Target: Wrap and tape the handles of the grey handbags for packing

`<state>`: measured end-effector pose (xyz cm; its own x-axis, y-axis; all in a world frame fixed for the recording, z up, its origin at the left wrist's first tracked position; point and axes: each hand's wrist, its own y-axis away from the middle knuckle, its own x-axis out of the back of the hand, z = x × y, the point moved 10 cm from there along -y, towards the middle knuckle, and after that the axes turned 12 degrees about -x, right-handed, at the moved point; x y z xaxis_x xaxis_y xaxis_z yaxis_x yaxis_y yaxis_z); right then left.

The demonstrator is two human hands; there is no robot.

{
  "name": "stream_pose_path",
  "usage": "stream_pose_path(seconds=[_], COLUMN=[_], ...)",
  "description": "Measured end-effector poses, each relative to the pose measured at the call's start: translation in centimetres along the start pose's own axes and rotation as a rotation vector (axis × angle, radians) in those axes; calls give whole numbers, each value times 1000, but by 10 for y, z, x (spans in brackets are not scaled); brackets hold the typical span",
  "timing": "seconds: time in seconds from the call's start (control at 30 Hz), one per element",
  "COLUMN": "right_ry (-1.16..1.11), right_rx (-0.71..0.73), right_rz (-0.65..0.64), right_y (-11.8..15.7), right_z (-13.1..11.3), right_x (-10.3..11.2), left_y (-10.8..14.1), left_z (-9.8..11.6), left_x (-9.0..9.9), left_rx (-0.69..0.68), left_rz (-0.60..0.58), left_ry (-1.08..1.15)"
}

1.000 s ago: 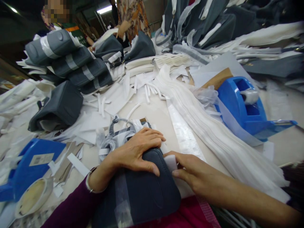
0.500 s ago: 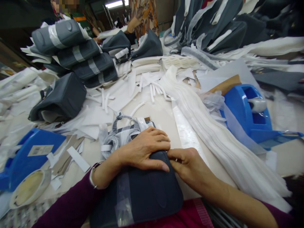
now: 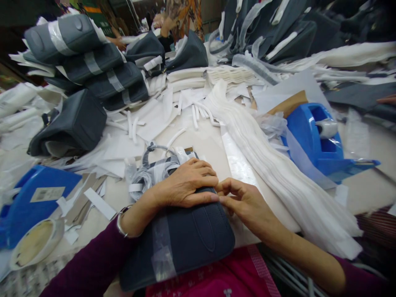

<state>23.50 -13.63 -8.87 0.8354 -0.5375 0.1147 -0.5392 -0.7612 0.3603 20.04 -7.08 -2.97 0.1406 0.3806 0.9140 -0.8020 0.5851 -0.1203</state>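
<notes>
A dark navy handbag (image 3: pixel 188 243) lies across my lap and the table edge, its bottom panel toward me and a strip of clear tape around it. My left hand (image 3: pixel 184 183) grips its far right side, thumb stretched along the panel and fingers over the edge. At the bag's right edge, beside the left fingertips, my right hand (image 3: pixel 243 200) pinches with thumb and forefinger. What sits in that pinch is hidden. Beyond my left wrist, plastic-wrapped straps (image 3: pixel 144 179) and a wrapped handle (image 3: pixel 148 154) show at the bag's far end.
Blue tape dispensers (image 3: pixel 314 132) stand right and left, with a tape roll (image 3: pixel 37 243) at lower left. White foam strips (image 3: pixel 262 156) run along the right. Stacked navy bags (image 3: pixel 72 35) rise at the back left. A co-worker's patterned clothing (image 3: pixel 185 18) shows behind the table.
My right hand has shifted slightly up along the bag's edge. My left thumb has moved up, closer to the fingers. The bag has tilted a little, and the view has shifted slightly.
</notes>
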Motion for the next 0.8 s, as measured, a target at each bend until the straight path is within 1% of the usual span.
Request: stream_pose_path(seconds=[0.03,0.07,0.13,0.2,0.23,0.3,0.37,0.43,0.57,0.63,0.67,0.7,0.73,0.77,0.8], right_ry=[-17,20,192,313,312,205,26,-154,-422,-449,-385,-256,-72,149,380], right_rx=[-23,-18,29,39,19,-74,-202,-312,-452,-459,-428,-368,-281,-168,-31], right_rz=[-1,17,69,74,73,75,64,25,-54,-104,-140,-179,-200,-190,-144], right_y=[5,12,24,31,31,28,24,22,24,26,28,30,32,35,39], right_z=[4,7,8,13,17,26,35,42,57,65,65,61,52,37,15], right_x=[5,10,17,14,11,8,2,-8,-35,-42,-42,-39,-32,-23,-13], left_y=[0,0,1,1,2,3,4,5,6,5,4,4,3,3,2], left_z=[0,-1,0,1,1,1,0,-1,-3,-1,0,1,2,3,4], left_x=[0,1,1,2,2,2,3,4,5,2,0,-1,-3,-4,-5], left_rx=[2,2,1,-2,-2,2,3,-1,-3,-14,-20,-26,-32,-39,-50], left_rz=[3,7,15,24,27,26,22,26,38,30,28,29,34,44,60], left_ry=[-6,-11,-23,-31,-34,-38,-36,-26,-21,-63,-90,-115,-137,-157,-175])
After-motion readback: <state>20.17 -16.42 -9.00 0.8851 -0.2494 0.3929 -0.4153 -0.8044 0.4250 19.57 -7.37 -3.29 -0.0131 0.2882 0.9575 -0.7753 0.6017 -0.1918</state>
